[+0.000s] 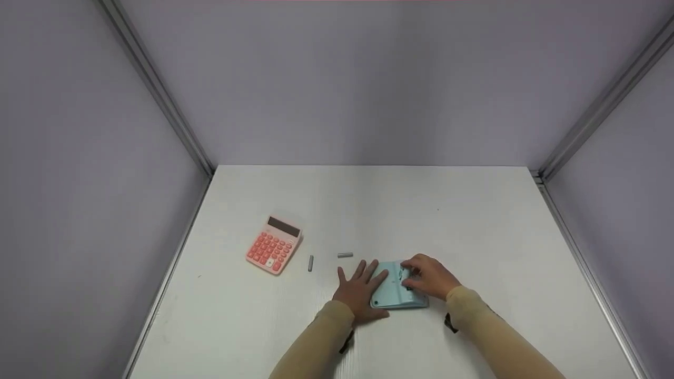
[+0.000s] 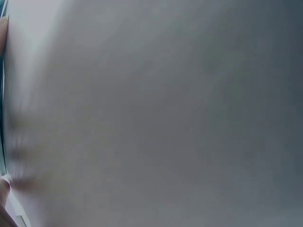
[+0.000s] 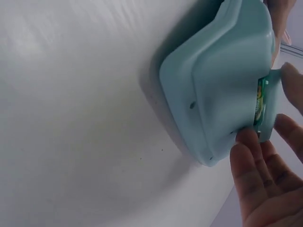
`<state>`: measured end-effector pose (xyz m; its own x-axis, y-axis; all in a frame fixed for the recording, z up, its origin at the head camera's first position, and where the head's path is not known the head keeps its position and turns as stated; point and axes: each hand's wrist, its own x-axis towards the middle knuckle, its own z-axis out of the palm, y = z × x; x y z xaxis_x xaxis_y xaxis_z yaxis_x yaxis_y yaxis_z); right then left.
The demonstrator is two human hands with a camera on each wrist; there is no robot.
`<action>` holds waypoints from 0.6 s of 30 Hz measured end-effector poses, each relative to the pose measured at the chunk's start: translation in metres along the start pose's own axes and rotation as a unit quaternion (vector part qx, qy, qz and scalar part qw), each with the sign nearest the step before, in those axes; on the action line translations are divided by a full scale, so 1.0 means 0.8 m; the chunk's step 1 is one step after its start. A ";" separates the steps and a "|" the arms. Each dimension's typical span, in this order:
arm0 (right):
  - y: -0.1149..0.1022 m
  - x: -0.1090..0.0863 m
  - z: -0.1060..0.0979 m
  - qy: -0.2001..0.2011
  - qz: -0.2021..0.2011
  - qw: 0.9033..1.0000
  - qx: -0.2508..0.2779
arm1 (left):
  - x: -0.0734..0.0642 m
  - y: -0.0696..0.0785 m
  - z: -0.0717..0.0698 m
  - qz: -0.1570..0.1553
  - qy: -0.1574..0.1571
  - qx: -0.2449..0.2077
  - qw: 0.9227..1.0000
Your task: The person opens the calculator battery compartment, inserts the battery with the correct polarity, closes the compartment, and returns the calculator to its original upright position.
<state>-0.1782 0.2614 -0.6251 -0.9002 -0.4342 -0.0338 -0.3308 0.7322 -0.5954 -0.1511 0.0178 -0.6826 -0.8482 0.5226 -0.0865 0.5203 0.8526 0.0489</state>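
A light blue calculator (image 1: 388,293) lies on the table with its back facing up. My left hand (image 1: 357,296) is spread flat at its left side, fingertips reaching onto the casing. From the right, my right hand (image 1: 433,277) pinches the small blue battery cover (image 3: 270,104) with thumb and fingers. In the right wrist view the cover stands tilted up from the casing. A green battery (image 3: 259,101) shows in the gap below it. The left wrist view holds mostly blurred tabletop, with a fingertip (image 2: 4,35) at its left edge.
A pink calculator (image 1: 274,245) lies face up on the left of the white table (image 1: 447,210). Two small grey cylinders, like batteries, lie between the calculators: one upright in view (image 1: 310,263), one crosswise (image 1: 345,255). Pale panels (image 1: 316,84) enclose the table.
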 end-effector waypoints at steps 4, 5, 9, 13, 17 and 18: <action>-0.002 -0.002 0.004 0.012 0.020 1.000 -0.001 | 0.002 0.000 0.002 0.001 -0.003 0.005 1.000; -0.002 -0.003 0.005 0.017 0.023 1.000 -0.001 | 0.002 0.000 0.003 0.001 -0.004 0.006 1.000; -0.001 -0.008 0.007 0.035 0.017 0.999 -0.004 | 0.002 0.000 0.002 0.001 -0.005 0.003 1.000; 0.003 -0.012 0.009 0.039 -0.005 0.999 -0.027 | 0.001 0.000 0.001 0.001 -0.007 -0.005 1.000; 0.005 -0.016 0.010 0.037 -0.020 0.997 -0.058 | 0.001 0.000 0.003 0.004 -0.006 0.000 1.000; 0.006 -0.017 0.010 0.038 -0.026 0.997 -0.068 | 0.001 0.000 0.003 0.004 -0.006 0.002 1.000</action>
<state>-0.1652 0.2663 -0.6339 -0.8981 -0.4359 0.0576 -0.4077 0.7763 -0.4808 -0.1515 0.0181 -0.6855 -0.8426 0.5297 -0.0974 0.5279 0.8481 0.0459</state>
